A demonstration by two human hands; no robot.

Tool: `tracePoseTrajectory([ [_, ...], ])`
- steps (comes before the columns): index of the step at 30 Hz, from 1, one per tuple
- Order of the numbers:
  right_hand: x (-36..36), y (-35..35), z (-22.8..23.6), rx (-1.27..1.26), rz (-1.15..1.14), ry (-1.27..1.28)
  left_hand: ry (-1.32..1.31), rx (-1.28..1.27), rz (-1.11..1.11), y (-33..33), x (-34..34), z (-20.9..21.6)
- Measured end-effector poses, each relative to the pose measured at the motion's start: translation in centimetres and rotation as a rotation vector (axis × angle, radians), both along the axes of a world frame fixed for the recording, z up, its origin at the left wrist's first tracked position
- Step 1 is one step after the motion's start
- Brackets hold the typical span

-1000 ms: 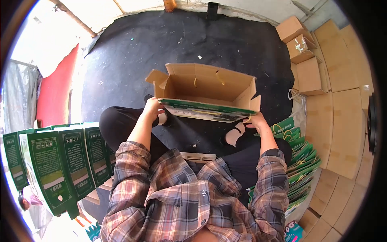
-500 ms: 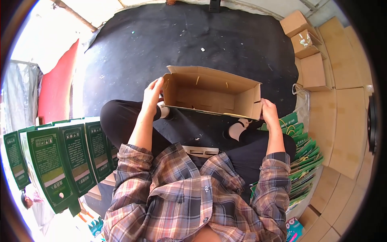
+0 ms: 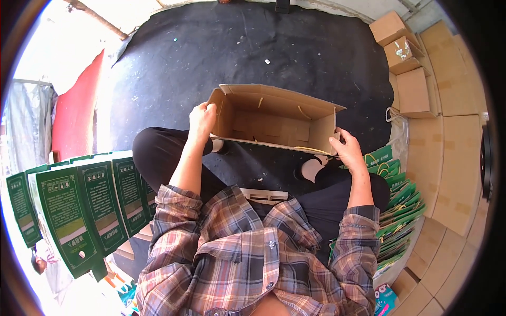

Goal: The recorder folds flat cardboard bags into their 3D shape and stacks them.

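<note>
An open cardboard box [image 3: 279, 118], brown inside, is held over my crossed legs with its mouth toward me. Short yellow cord loops [image 3: 304, 112] poke through its long walls. My left hand [image 3: 202, 121] is closed on the box's left end, its thumb near the top edge. At the opposite end my right hand [image 3: 348, 149] grips the right wall, with the thumb at the rim and the other fingers around the edge. The outer faces of the box are mostly hidden.
Green printed boxes [image 3: 62, 205] stand in rows at my left. On the right, many flattened green cartons [image 3: 392, 216] with yellow cords lean together. Brown cardboard boxes [image 3: 453, 158] are stacked along the right side. Black sheeting [image 3: 232, 52] covers the floor ahead.
The left hand has curled more tightly around the box's left end, where a flap now tilts outward. My right hand has shifted slightly, its thumb coming up to the right wall's rim.
</note>
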State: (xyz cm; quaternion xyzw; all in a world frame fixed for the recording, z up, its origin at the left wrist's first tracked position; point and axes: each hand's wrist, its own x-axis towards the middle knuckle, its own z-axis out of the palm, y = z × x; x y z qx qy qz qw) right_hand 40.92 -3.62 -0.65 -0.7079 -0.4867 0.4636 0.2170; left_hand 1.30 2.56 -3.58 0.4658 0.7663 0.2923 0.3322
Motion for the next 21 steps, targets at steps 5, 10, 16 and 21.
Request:
tracePoseTrajectory([
  [5,0.0,0.0,-0.2,0.047,0.012,-0.002,-0.113,0.001,0.052,0.4,-1.2,-1.9],
  [10,-0.5,0.1,0.4,0.044,0.006,0.003,-0.229,-0.029,0.099,0.5,-0.8,-1.5],
  [16,-0.4,0.1,0.0,0.033,0.058,-0.111,-0.289,-0.089,0.024,-0.1,1.1,0.6],
  [21,-1.4,0.3,0.8,0.045,0.091,-0.202,0.006,0.002,-0.178,-0.8,2.2,1.7],
])
